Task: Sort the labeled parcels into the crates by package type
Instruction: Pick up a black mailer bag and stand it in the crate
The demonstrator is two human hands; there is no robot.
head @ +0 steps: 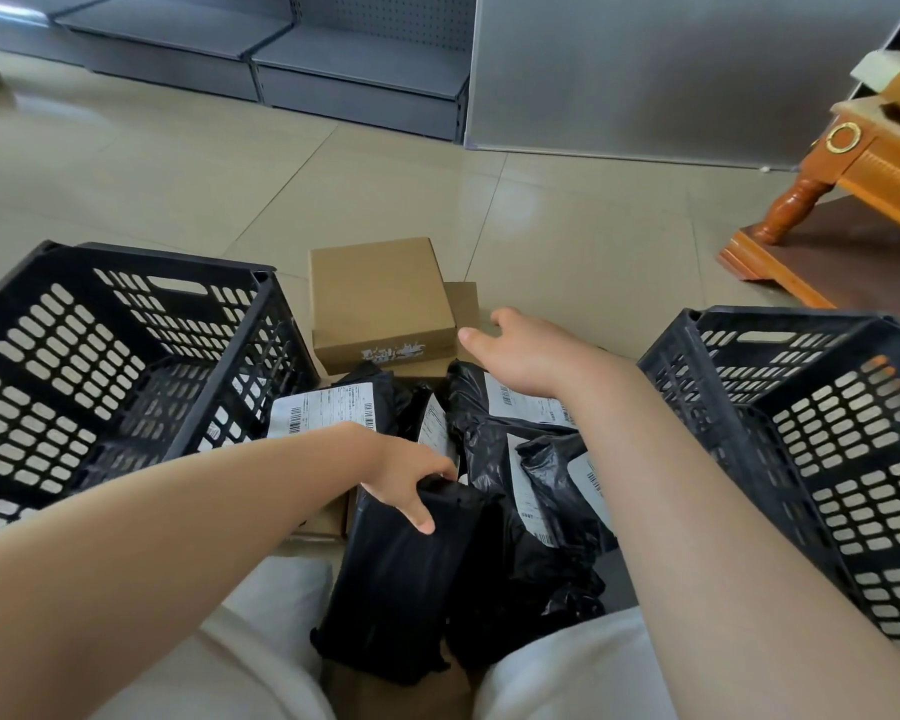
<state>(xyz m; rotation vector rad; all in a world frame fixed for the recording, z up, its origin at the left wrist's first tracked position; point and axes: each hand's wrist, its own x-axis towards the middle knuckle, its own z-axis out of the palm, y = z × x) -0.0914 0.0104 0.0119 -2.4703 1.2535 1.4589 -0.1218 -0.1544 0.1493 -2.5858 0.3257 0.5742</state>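
- Right hand [520, 350] open, fingers spread, holding nothing; box [380, 304] lies just left of its fingertips, flat on floor between crates.
- Left hand [406, 475] grips top edge of black bag [401, 574]; bag's long axis runs toward the person.
- Left crate [261, 324] nearest the bag.

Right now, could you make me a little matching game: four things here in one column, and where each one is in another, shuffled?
1. left hand
2. right hand
3. cardboard box
4. wooden furniture

a. far right of the floor
b. gripping a black bag parcel
c. between the two black crates, beyond the bags
d. reaching open beside the box

Pairs: 1-b, 2-d, 3-c, 4-a
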